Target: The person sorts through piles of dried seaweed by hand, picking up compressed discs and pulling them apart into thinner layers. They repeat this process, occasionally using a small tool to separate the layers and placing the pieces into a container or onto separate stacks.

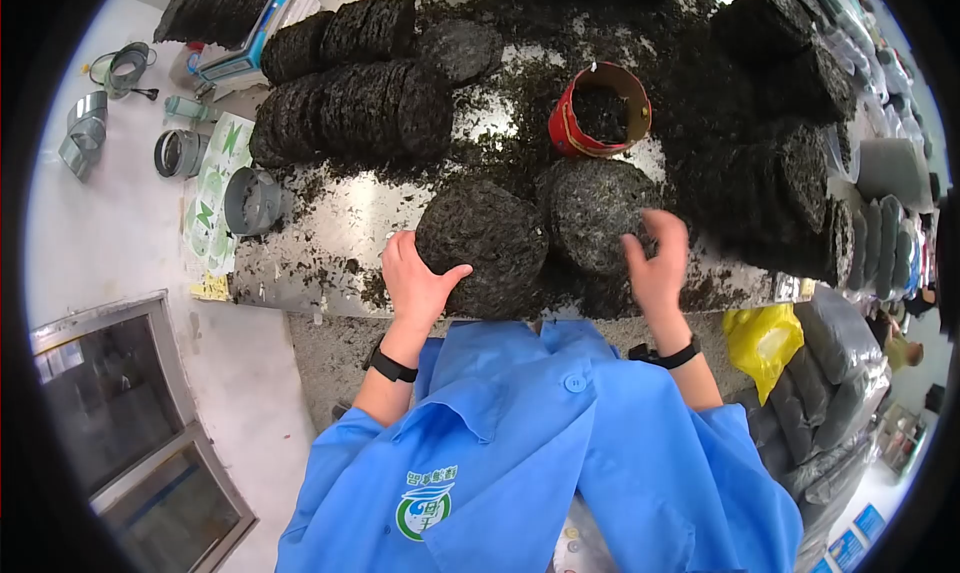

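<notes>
Two dark, round, flaky discs lie side by side near the table's front edge. My left hand (415,281) rests against the left side of the left disc (483,243), thumb and fingers spread around its rim. At the right side of the right disc (598,218), my right hand (660,263) has its thumb and fingers apart, slightly blurred; whether it touches the disc is unclear. Behind the right disc stands a red round container (565,133) with dark flakes inside.
Rows of dark discs (350,113) stand at the back left, and more stacks (765,198) at the right. Grey metal rings (252,201) sit on the left. Dark flakes litter the metal table (370,208). A yellow bag (762,343) lies below the right edge.
</notes>
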Motion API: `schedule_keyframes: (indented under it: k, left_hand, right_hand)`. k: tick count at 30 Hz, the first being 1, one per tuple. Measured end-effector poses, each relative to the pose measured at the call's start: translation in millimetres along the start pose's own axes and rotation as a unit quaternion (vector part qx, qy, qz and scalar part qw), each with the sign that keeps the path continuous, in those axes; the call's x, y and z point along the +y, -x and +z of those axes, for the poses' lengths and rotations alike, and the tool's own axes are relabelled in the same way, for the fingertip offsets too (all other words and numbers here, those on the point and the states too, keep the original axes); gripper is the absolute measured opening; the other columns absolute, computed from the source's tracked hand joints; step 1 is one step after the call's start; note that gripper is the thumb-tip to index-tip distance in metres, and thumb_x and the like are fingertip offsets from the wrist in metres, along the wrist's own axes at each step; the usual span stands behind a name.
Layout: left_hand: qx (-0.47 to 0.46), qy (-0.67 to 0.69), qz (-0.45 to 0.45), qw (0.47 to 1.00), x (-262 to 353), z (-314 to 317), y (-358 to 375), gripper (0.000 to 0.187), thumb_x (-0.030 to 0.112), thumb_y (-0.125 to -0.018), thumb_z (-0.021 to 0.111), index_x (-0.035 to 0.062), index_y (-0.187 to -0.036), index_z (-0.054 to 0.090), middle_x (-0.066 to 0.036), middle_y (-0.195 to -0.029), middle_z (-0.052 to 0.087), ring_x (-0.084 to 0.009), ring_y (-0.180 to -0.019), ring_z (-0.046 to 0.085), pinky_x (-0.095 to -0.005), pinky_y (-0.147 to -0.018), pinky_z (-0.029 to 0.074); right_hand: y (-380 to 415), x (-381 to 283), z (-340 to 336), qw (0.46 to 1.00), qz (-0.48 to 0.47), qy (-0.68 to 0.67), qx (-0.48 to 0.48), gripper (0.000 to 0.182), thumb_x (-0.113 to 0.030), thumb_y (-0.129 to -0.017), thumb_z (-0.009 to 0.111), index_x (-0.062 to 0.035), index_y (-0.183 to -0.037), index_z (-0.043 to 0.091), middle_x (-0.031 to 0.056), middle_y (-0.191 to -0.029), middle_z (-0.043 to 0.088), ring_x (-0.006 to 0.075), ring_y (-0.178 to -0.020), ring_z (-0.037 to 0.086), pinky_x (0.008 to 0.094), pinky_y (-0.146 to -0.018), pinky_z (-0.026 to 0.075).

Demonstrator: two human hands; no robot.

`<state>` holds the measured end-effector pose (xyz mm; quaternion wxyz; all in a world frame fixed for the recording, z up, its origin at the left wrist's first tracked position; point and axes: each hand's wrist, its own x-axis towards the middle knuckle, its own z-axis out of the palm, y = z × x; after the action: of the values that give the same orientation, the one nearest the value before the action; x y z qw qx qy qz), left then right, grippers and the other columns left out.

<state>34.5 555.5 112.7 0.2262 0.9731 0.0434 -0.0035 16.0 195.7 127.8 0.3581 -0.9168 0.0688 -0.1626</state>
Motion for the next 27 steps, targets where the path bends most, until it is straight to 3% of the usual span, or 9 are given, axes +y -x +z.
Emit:
schedule_keyframes:
  k: [3, 11, 13, 18, 22, 23, 24, 25, 27]
  left_hand:
    - [0.003, 0.006, 0.025, 1.0, -9.5, 0.8, 2.7, 0.095, 0.04, -0.063, 0.096, -0.0059, -0.133, 0.05, -0.023, -0.133, 0.052, -0.0411, -0.125, 0.049, -0.0494, -0.107, 0.042]
    - [-0.027, 0.051, -0.012, 0.998, -16.1, 11.3, 3.7, 0.094, 0.038, -0.066, 0.095, -0.006, -0.134, 0.049, -0.022, -0.131, 0.052, -0.0407, -0.127, 0.047, -0.0491, -0.108, 0.041]
    - [-0.026, 0.053, 0.002, 0.998, -20.0, 11.8, 2.8, 0.094, 0.039, -0.066, 0.096, -0.0054, -0.134, 0.049, -0.021, -0.131, 0.051, -0.0399, -0.127, 0.047, -0.0491, -0.109, 0.041]
    - [-0.024, 0.055, -0.002, 0.998, -18.0, 6.3, 2.3, 0.093, 0.036, -0.063, 0.097, -0.0052, -0.132, 0.05, -0.021, -0.129, 0.052, -0.0399, -0.125, 0.049, -0.0481, -0.107, 0.043]
    - [-0.026, 0.057, -0.003, 0.998, -6.8, -4.5, 1.4, 0.091, 0.033, -0.061, 0.098, -0.0054, -0.13, 0.051, -0.021, -0.122, 0.055, -0.0394, -0.119, 0.053, -0.0467, -0.103, 0.046]
    - [-0.026, 0.052, -0.007, 0.998, -5.7, -5.1, 1.7, 0.091, 0.033, -0.061, 0.098, -0.0054, -0.13, 0.051, -0.021, -0.122, 0.055, -0.0394, -0.119, 0.053, -0.0467, -0.103, 0.046]
    - [-0.019, 0.06, -0.007, 0.998, -4.4, -5.4, 1.5, 0.091, 0.032, -0.061, 0.098, -0.0053, -0.13, 0.051, -0.021, -0.121, 0.055, -0.0394, -0.118, 0.054, -0.0466, -0.102, 0.046]
    - [-0.012, 0.067, -0.006, 0.998, -2.9, -7.0, 1.9, 0.091, 0.032, -0.061, 0.098, -0.0053, -0.13, 0.052, -0.021, -0.121, 0.055, -0.0394, -0.118, 0.054, -0.0464, -0.102, 0.046]
    - [-0.016, 0.053, 0.001, 0.998, 1.8, -17.8, -3.0, 0.086, 0.031, -0.066, 0.096, -0.0056, -0.13, 0.051, -0.022, -0.123, 0.058, -0.0397, -0.116, 0.058, -0.0453, -0.099, 0.049]
  right_hand:
    - [7.7, -55.6, 42.2, 0.978, -0.003, -0.173, -0.117, 0.016, -0.007, -0.083, 0.08, -0.0031, -0.097, 0.073, 0.0102, -0.092, 0.066, 0.0232, -0.078, 0.065, 0.0319, -0.071, 0.053]
    - [-9.1, -47.7, 94.6, 0.969, 0.095, -0.142, -0.177, 0.019, -0.01, -0.08, 0.083, -0.0003, -0.095, 0.075, 0.0107, -0.087, 0.068, 0.0204, -0.073, 0.067, 0.0331, -0.071, 0.055]
    - [-26.8, -42.1, 92.3, 0.92, 0.15, -0.157, -0.326, 0.018, -0.011, -0.079, 0.084, 0.0008, -0.09, 0.076, 0.0113, -0.081, 0.072, 0.0187, -0.072, 0.069, 0.033, -0.071, 0.056]
    - [-47.4, -29.0, 83.2, 0.876, 0.217, -0.21, -0.376, 0.015, -0.013, -0.084, 0.081, 0.0003, -0.09, 0.077, 0.0043, -0.08, 0.073, 0.0118, -0.071, 0.066, 0.0295, -0.067, 0.054]
    - [-119.5, -30.7, 48.3, 0.959, 0.12, -0.2, -0.159, 0.009, -0.007, -0.087, 0.076, -0.0029, -0.095, 0.075, 0.0041, -0.085, 0.072, 0.0111, -0.076, 0.066, 0.0284, -0.068, 0.054]
    - [-147.5, 5.0, 55.8, 0.969, 0.039, -0.232, -0.071, 0.011, -0.004, -0.089, 0.072, 0.0001, -0.098, 0.074, 0.0059, -0.09, 0.073, 0.0129, -0.078, 0.068, 0.0303, -0.07, 0.055]
    - [-173.8, 11.4, 48.6, 0.975, 0.067, -0.196, -0.073, 0.013, -0.003, -0.091, 0.068, 0.0012, -0.102, 0.073, 0.0103, -0.096, 0.074, 0.0213, -0.085, 0.071, 0.0354, -0.075, 0.056]
    - [-184.9, 29.6, 53.3, 0.997, -0.054, 0.06, -0.01, 0.016, -0.004, -0.092, 0.065, 0.0016, -0.105, 0.073, 0.0155, -0.098, 0.073, 0.0312, -0.094, 0.071, 0.0402, -0.081, 0.057]
    - [-174.0, 22.7, 47.4, 0.977, -0.145, 0.156, 0.018, 0.012, -0.006, -0.09, 0.066, -0.001, -0.099, 0.072, 0.0181, -0.096, 0.071, 0.0377, -0.095, 0.067, 0.0445, -0.083, 0.055]
